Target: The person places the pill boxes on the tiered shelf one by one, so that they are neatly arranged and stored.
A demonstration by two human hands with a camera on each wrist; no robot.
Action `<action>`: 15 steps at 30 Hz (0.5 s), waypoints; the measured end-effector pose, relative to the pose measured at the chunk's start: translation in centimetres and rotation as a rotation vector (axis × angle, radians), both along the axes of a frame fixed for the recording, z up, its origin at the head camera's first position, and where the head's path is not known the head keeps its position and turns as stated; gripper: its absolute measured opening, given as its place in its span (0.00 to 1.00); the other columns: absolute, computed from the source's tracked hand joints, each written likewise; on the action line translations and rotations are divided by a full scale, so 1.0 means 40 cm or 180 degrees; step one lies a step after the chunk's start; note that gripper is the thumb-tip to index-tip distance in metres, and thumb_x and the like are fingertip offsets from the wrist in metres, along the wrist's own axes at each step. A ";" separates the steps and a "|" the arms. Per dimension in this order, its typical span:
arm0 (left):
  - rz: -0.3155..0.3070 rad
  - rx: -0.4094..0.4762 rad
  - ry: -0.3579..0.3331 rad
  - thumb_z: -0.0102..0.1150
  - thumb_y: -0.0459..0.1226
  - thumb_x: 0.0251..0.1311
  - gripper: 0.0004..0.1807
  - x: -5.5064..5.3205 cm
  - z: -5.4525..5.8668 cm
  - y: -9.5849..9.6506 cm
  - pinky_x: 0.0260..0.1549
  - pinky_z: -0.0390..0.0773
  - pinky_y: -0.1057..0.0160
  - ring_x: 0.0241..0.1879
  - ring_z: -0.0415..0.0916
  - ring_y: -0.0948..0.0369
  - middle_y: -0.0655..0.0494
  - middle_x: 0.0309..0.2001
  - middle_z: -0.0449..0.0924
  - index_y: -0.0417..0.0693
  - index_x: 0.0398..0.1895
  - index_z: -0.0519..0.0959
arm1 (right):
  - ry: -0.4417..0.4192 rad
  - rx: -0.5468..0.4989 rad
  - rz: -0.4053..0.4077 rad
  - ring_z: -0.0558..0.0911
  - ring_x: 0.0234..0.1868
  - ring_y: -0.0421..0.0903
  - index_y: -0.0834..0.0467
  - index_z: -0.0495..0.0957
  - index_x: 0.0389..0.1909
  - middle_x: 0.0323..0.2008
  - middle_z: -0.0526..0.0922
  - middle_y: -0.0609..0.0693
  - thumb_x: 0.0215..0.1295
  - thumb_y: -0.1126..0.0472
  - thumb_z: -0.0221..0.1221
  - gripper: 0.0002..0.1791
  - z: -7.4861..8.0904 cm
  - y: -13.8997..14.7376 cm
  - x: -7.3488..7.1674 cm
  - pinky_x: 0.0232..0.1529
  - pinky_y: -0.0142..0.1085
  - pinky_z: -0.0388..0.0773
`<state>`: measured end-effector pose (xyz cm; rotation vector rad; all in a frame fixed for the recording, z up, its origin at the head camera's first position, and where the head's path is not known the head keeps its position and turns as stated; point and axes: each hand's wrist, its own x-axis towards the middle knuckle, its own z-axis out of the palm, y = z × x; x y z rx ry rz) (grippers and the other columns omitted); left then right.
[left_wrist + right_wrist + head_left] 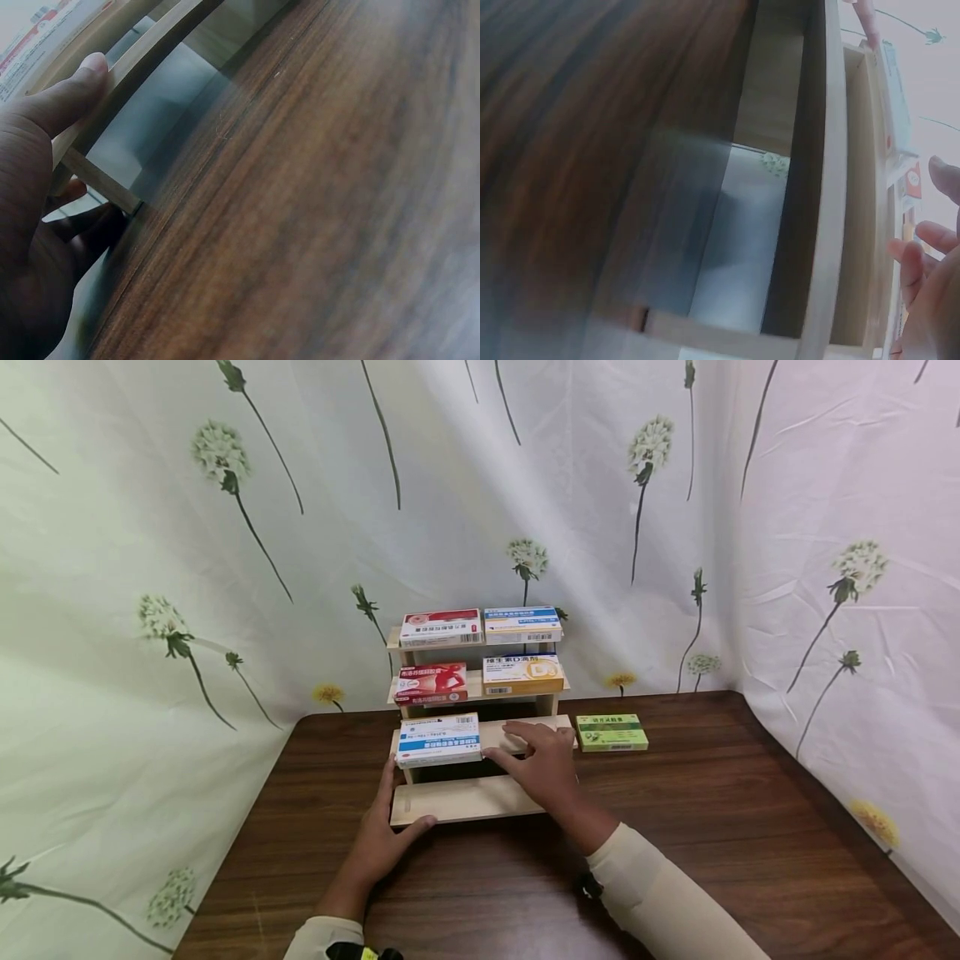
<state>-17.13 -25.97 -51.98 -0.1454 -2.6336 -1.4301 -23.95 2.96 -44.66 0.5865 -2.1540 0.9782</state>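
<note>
A stepped wooden rack (465,800) stands on the table. On its second shelf from the bottom, at the left, lies a white and blue medicine box (438,741). My left hand (378,839) grips the rack's left end, its thumb on the bottom shelf's front edge and a finger reaching up beside the box. In the left wrist view, the other fingers (97,225) pass below the shelf. Over the same shelf's right part is my right hand (546,766), fingers spread and holding nothing, thumb tip close to the box's right end; contact there cannot be told.
Above sit a red and white box (441,627), a blue and white box (522,624), a red box (431,683) and a vitamin D box (522,675). A green box (611,732) lies on the table (712,802) right of the rack. Patterned cloth (450,468) hangs behind.
</note>
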 end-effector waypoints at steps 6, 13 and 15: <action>0.0023 -0.0038 -0.0015 0.78 0.52 0.66 0.67 -0.001 0.001 0.000 0.77 0.63 0.30 0.81 0.66 0.37 0.34 0.83 0.64 0.74 0.91 0.33 | 0.0157 -0.0121 -0.0096 0.80 0.24 0.44 0.59 0.94 0.47 0.37 0.95 0.54 0.53 0.52 0.85 0.23 -0.010 0.023 -0.010 0.46 0.52 0.61; 0.0025 -0.0012 -0.0054 0.77 0.53 0.66 0.67 -0.002 0.000 0.000 0.78 0.61 0.29 0.82 0.63 0.37 0.34 0.84 0.61 0.75 0.91 0.33 | 0.0084 -0.0224 -0.0178 0.73 0.23 0.40 0.59 0.93 0.50 0.25 0.89 0.53 0.54 0.52 0.84 0.24 -0.010 0.059 -0.012 0.45 0.52 0.58; 0.0024 -0.0008 -0.0062 0.77 0.53 0.66 0.67 -0.001 0.000 -0.001 0.78 0.61 0.29 0.82 0.64 0.37 0.34 0.84 0.61 0.75 0.91 0.33 | 0.0102 -0.0234 -0.0207 0.72 0.23 0.40 0.60 0.93 0.49 0.21 0.85 0.52 0.54 0.53 0.84 0.24 -0.011 0.071 -0.012 0.45 0.50 0.57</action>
